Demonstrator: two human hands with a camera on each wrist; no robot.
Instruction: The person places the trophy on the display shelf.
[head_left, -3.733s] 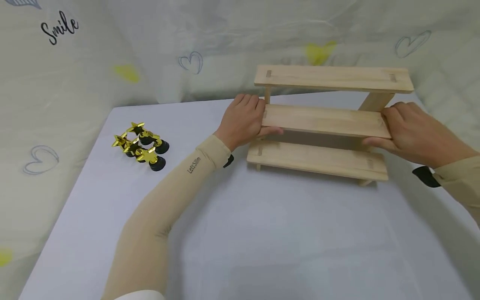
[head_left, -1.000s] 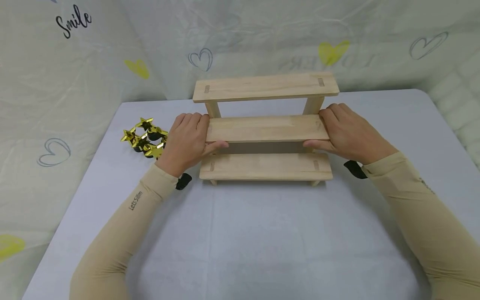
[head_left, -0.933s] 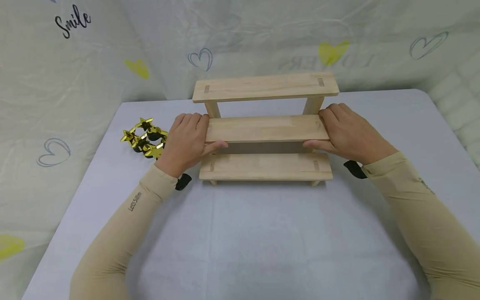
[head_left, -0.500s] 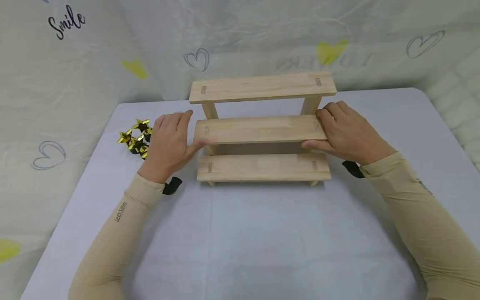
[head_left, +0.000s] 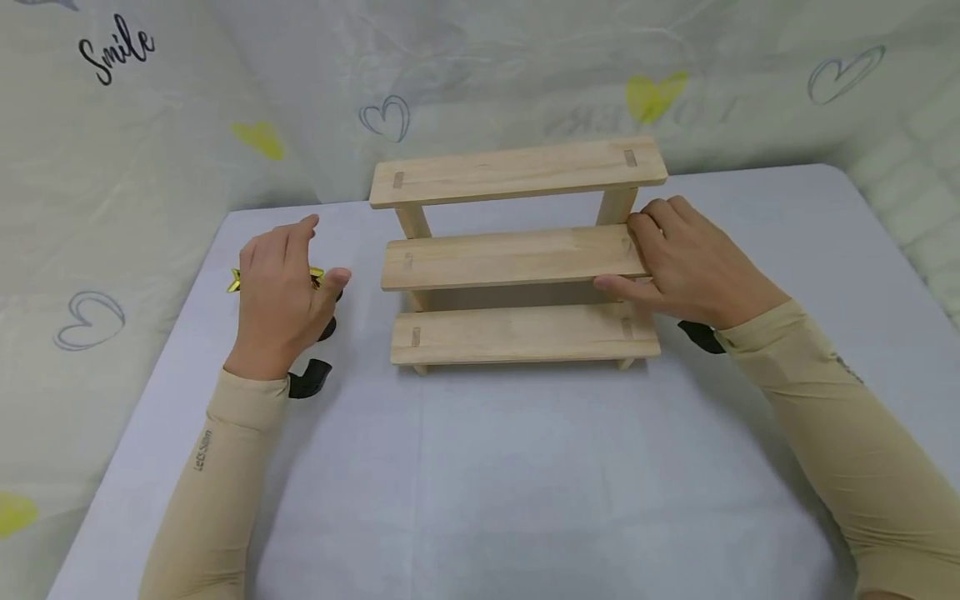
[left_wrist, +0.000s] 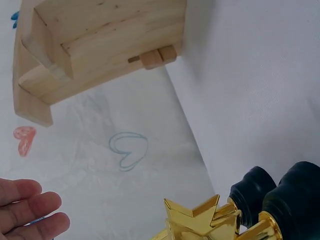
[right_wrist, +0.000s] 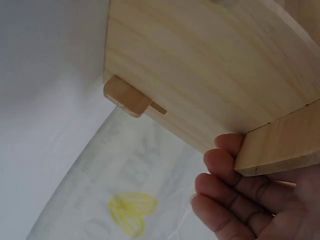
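A three-tier wooden display stand (head_left: 517,258) sits on the white table. My right hand (head_left: 693,262) grips the right end of its middle shelf, thumb along the front edge and fingers behind. In the right wrist view the fingers (right_wrist: 220,167) curl round that shelf's end (right_wrist: 280,145). My left hand (head_left: 273,296), empty with fingers extended, hovers over several small star trophies. It mostly covers them in the head view, leaving bits of gold and a black base (head_left: 327,330) visible. The left wrist view shows their gold stars (left_wrist: 200,220) and black bases (left_wrist: 252,190).
The white table (head_left: 480,467) ends at a back edge close to a pale curtain (head_left: 480,75) printed with hearts and lettering. The stand's underside (left_wrist: 110,40) appears above in the left wrist view.
The stand was earlier gripped by both hands and shifted left into the middle. My left hand has since released the middle shelf and moved left over the trophies; the right hand stays.
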